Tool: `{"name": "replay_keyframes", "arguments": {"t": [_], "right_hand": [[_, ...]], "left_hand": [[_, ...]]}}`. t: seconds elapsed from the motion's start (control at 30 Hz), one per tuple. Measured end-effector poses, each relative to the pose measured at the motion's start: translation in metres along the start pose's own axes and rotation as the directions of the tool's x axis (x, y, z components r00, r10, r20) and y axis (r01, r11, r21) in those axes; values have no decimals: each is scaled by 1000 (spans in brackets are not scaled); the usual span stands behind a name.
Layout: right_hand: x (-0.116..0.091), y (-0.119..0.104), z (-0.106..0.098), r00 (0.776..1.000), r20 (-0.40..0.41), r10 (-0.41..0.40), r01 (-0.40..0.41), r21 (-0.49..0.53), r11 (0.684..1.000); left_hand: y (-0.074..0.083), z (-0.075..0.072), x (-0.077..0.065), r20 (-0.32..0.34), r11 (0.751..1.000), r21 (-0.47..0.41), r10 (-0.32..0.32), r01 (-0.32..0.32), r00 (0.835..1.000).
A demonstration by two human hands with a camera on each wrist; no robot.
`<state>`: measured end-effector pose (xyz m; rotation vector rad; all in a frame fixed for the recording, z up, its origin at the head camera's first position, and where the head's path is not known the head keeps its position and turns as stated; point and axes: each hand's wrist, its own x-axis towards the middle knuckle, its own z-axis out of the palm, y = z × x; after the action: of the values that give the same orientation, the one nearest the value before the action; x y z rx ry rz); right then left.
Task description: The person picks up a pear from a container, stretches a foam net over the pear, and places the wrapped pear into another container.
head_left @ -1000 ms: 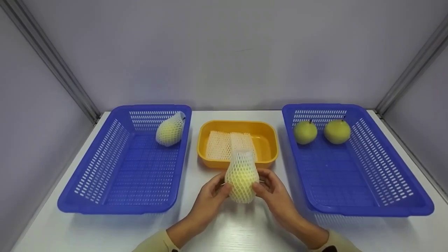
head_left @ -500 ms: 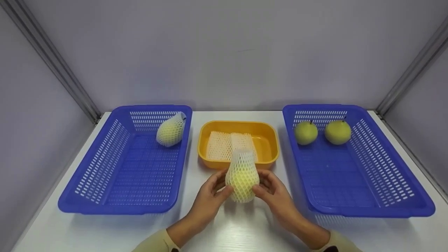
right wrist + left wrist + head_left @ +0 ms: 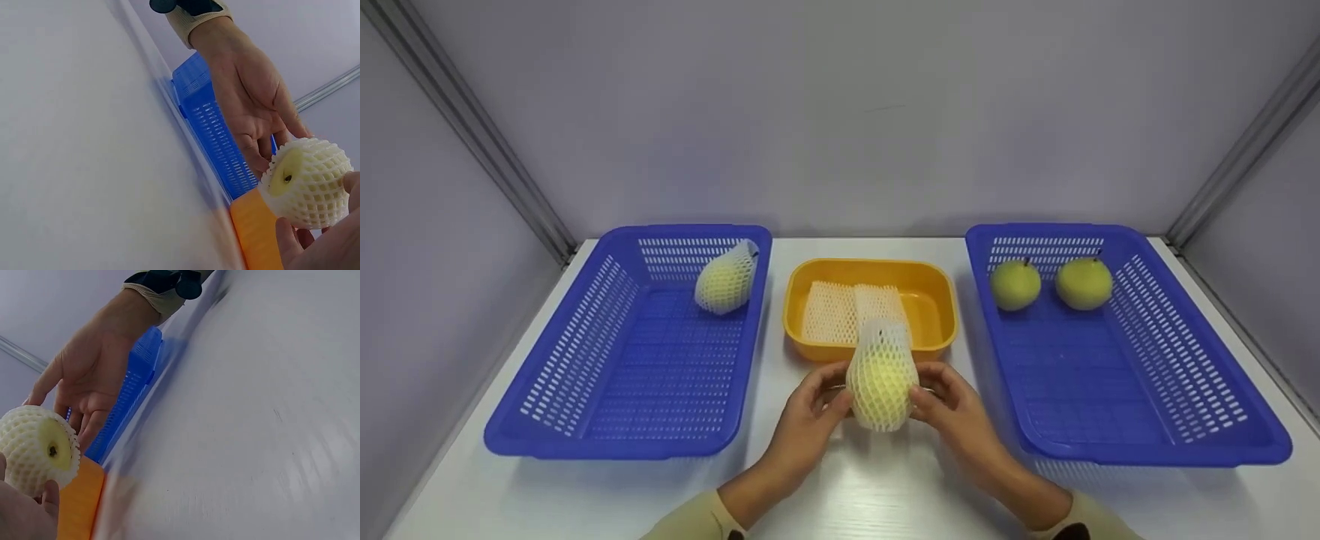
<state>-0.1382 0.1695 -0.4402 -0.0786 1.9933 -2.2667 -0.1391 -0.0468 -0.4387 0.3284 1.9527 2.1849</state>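
Note:
Both hands hold a pear (image 3: 883,382) sleeved in a white foam net (image 3: 883,337), above the table in front of the orange tub. My left hand (image 3: 808,420) grips its left side with thumb and fingers. On the opposite side my right hand (image 3: 956,416) grips it the same way. The net's loose end stands up past the pear's top. In the left wrist view the pear's bare bottom (image 3: 55,444) shows through the net's lower opening. The right wrist view shows that same netted pear (image 3: 309,183) between the fingers of both hands.
An orange tub (image 3: 934,345) holds flat foam nets (image 3: 829,311). At left, a blue basket (image 3: 615,448) contains one netted pear (image 3: 726,281). The blue basket (image 3: 1155,452) at right holds two bare pears (image 3: 1015,285). Grey walls (image 3: 840,112) enclose the white table (image 3: 855,502).
The netted pear has shifted very slightly right and up in both hands, and the fingers have adjusted a little around it. The baskets and tub stay where they were.

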Motion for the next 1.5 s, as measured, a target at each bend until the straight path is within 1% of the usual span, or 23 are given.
{"name": "replay_keyframes", "arguments": {"t": [0.07,0.13,0.23,0.3,0.37,0.43,0.6,0.67,0.8,0.9,1.03,1.13,1.2,1.37,1.47,1.5], "right_hand": [[-1,0,0,1000,28,6,-6,12,1000],[-1,-1,0,998,62,8,-9,9,1000],[-2,-1,0,995,99,5,-4,-11,1000],[-2,-1,0,994,108,8,-5,-23,1000],[-2,-2,1,994,111,10,-7,-29,1000],[-2,-2,1,994,110,15,-12,-26,1000],[-2,-3,-1,992,125,-2,4,-11,1000],[-2,-3,-2,989,144,-18,18,3,1000],[-3,-2,-5,980,191,-50,43,42,998],[-4,1,-6,963,250,-103,86,80,993],[-4,7,-8,924,332,-190,153,134,979],[-4,9,-9,906,364,-217,172,152,973],[-3,10,-9,901,374,-222,177,151,973],[-3,9,-9,899,378,-220,173,156,973],[-3,9,-9,904,366,-221,173,160,972],[-3,8,-9,909,355,-218,171,159,972]], "left_hand": [[0,0,1,-14,1000,11,2,-2,1000],[1,1,2,-9,1000,12,-6,6,1000],[2,2,2,41,999,-16,-48,48,998],[3,2,2,72,996,-20,-80,81,994],[4,2,2,86,994,-12,-103,104,991],[5,1,2,86,994,3,-105,105,991],[7,0,4,102,997,36,-66,62,993],[8,-1,4,116,998,36,-47,43,992],[9,-2,2,145,1000,-2,-20,21,989],[7,-1,1,169,1000,14,2,-4,986],[3,1,-1,195,993,85,60,-78,979],[2,1,-2,212,986,111,102,-127,972],[1,2,-3,218,983,115,117,-144,969],[0,2,-3,215,983,118,111,-138,970],[1,1,-3,215,984,119,104,-132,971],[1,1,-3,218,984,122,102,-131,971]]}}
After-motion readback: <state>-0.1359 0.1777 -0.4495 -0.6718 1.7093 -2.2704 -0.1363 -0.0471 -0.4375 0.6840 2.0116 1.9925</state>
